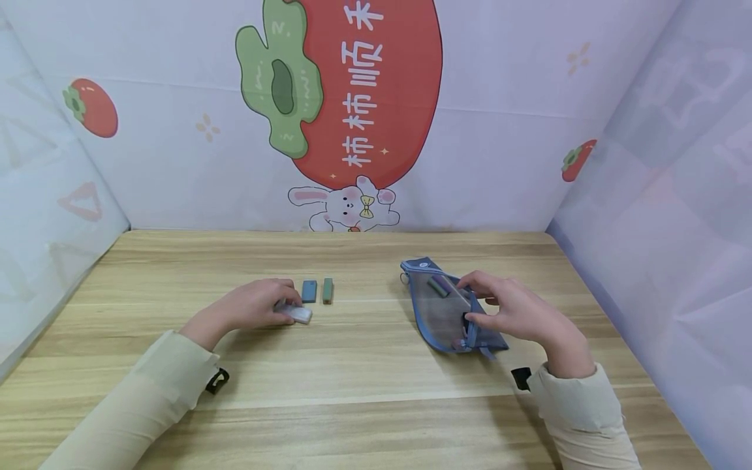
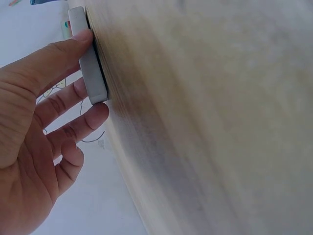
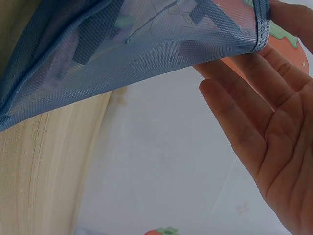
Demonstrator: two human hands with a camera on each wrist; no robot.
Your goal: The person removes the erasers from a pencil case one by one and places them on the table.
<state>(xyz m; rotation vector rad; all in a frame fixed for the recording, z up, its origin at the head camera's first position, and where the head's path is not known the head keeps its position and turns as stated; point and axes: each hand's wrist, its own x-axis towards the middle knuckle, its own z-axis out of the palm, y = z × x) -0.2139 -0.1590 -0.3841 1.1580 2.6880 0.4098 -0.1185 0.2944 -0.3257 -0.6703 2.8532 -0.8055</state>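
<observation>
My left hand (image 1: 261,305) pinches a small whitish rectangular block (image 1: 296,314) between thumb and fingers, low at the tabletop. In the left wrist view the thumb lies along one face of this block (image 2: 90,68), with its end by a fingertip. On the right, my right hand (image 1: 517,313) grips the edge of a blue mesh zip pouch (image 1: 431,320), thumb on one side and fingers on the other. Through the pouch's mesh (image 3: 146,58) several small items show, a dark green stick among them. The pouch leans, partly raised by the hand.
A small blue block (image 1: 309,291) and a green stick-like block (image 1: 328,291) lie beside each other just right of the left hand. Wood-grain tabletop (image 1: 352,372) spreads between the hands. A printed back wall (image 1: 499,163) and side walls enclose the table.
</observation>
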